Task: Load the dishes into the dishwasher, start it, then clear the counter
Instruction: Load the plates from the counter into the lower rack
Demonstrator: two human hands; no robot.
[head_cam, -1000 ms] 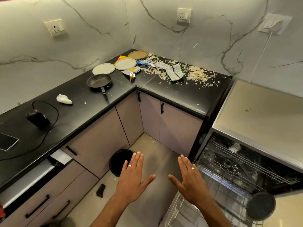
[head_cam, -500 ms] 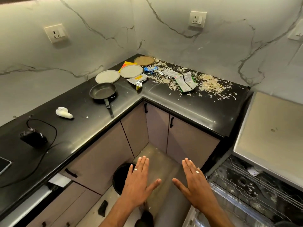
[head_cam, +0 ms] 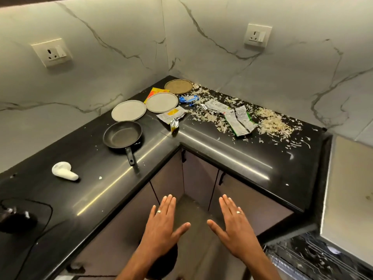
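On your far left a black device with its cable lies on the black counter, and a white object rests further along. The black frying pan sits with its handle towards the counter edge. Behind it are 2 pale plates side by side, and a brown plate sits in the corner. Torn wrappers and pale scraps litter the right run. Your left hand and right hand hover flat over the floor in front of the cabinets, fingers straight, grasping nothing. At the lower right, the dishwasher rack shows, pulled out below the counter's end.
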